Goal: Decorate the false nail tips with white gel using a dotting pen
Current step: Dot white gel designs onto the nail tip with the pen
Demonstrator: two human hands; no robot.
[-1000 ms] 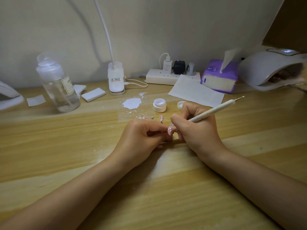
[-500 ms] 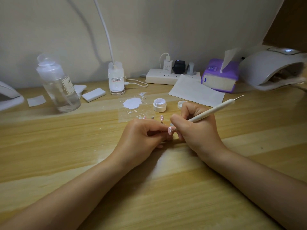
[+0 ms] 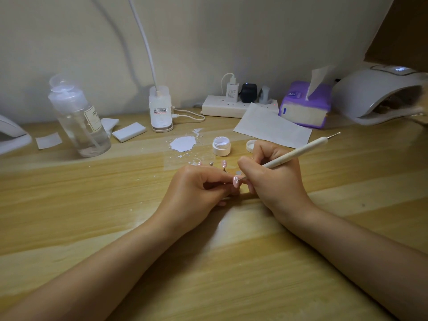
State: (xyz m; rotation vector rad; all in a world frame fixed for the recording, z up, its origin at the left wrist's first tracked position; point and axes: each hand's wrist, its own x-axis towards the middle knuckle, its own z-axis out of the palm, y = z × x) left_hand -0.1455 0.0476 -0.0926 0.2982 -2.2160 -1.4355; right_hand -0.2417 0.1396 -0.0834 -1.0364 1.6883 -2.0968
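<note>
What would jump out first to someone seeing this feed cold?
The two hands meeting mid-desk: the left hand pinches a pink nail tip while the right hand grips a white dotting pen whose lower end meets that tip. Just behind them sit an open jar of white gel and a white splotch on the desk.

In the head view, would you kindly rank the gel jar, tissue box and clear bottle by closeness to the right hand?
From the right hand:
1. Gel jar, just beyond it, slightly left.
2. Tissue box, at the back, to the right.
3. Clear bottle, far left.
</note>
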